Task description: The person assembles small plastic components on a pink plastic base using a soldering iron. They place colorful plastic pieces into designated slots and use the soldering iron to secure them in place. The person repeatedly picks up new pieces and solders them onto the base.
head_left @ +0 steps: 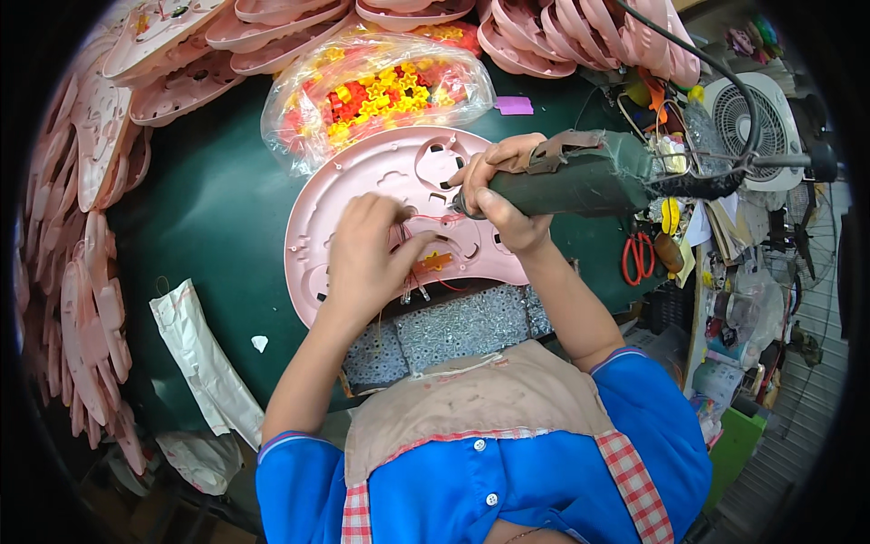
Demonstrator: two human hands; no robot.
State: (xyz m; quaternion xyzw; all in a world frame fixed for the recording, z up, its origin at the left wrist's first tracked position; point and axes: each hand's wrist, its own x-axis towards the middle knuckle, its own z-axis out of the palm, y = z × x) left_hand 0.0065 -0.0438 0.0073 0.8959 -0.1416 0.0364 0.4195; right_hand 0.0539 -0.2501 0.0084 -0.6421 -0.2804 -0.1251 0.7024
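Observation:
My right hand is wrapped round a dark green, cylindrical electric screwdriver, its tip angled down and left over a pink plastic shell. The shell is kidney-shaped, hollow side up, with posts, slots and a round recess. Over its left half hovers my left hand, fingers bent, thumb reaching right; its fingertips are blurred and partly hidden. Thin red wires run between the two hands. A small orange-brown part with a yellow piece lies in the shell just right of my left thumb.
Behind the shell sits a clear bag of red and yellow star-shaped pieces. Pink shells are stacked along the left and back. Red-handled scissors, a white fan and clutter stand right. A white wrapper lies left.

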